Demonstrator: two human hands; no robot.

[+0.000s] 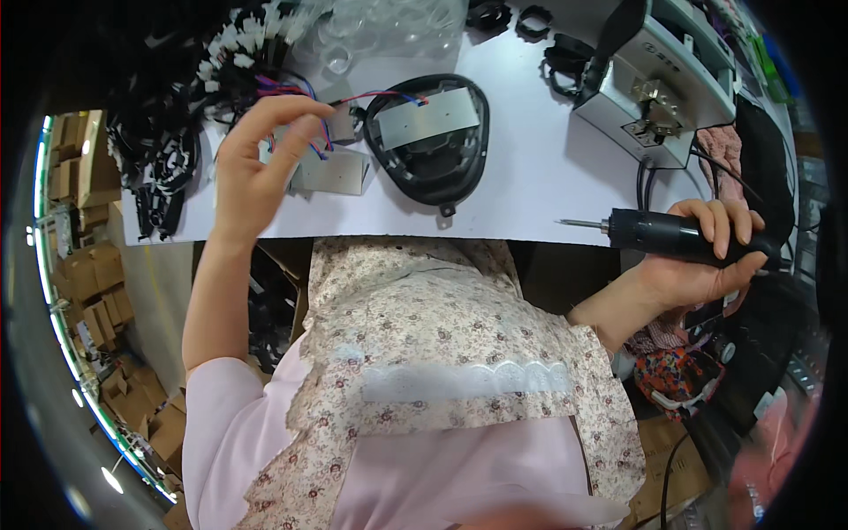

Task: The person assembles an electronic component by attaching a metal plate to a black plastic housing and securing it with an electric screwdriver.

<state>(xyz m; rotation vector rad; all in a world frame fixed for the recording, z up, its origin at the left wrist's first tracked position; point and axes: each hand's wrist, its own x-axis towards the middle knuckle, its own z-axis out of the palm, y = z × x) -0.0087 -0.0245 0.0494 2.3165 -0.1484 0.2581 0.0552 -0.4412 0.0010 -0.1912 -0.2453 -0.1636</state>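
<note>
My left hand (261, 163) is raised over the white table (530, 177), its fingertips pinching red and blue wires (371, 95) that run to a black oval housing (430, 141) with a grey plate inside. A small grey metal plate (334, 170) lies just right of that hand. My right hand (707, 252) grips a black electric screwdriver (676, 234) held level at the table's near edge, its bit pointing left. The screwdriver is well apart from the housing.
A pile of black cables with white connectors (190, 106) lies at the far left. Clear plastic parts (389, 26) and black rings (530, 22) sit at the back. A grey machine box (658, 88) stands at the right. Cardboard boxes (97, 283) are stacked on the floor at left.
</note>
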